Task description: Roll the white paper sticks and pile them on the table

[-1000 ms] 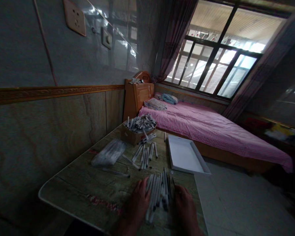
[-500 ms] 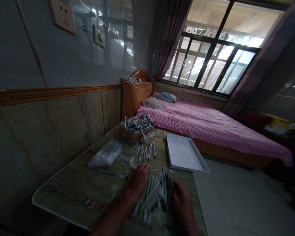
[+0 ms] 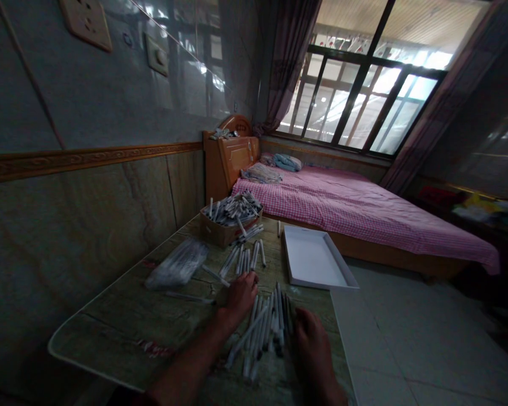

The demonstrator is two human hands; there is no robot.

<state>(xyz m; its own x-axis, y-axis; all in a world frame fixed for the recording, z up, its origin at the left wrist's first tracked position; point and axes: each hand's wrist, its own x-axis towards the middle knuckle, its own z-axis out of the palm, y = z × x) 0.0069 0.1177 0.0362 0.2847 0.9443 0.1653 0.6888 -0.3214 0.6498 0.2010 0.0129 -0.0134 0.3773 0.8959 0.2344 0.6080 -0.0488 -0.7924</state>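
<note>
A loose pile of slim white pens (image 3: 260, 332), some with dark ends, lies on the table between my two hands. My left hand (image 3: 242, 292) is at the pile's upper left, its fingers curled; whatever they hold, if anything, is hidden. Close along the pile's right side is my right hand (image 3: 314, 341), also with bent fingers, thumb near the forefinger; its grip is hidden in shadow. Just beyond my left hand lies a small row of similar pens (image 3: 243, 260).
A cardboard box (image 3: 220, 234) heaped with pens stands at the back of the table (image 3: 110, 332). A clear plastic bag (image 3: 178, 264) lies at left. A shallow white tray (image 3: 317, 259) sits at the right edge. Beyond is a bed (image 3: 342, 208) with a pink checked sheet.
The whole view has shifted slightly, with the scene a little further left and up. Both hands stay beside the pile in nearly the same pose. No pen has clearly been moved.
</note>
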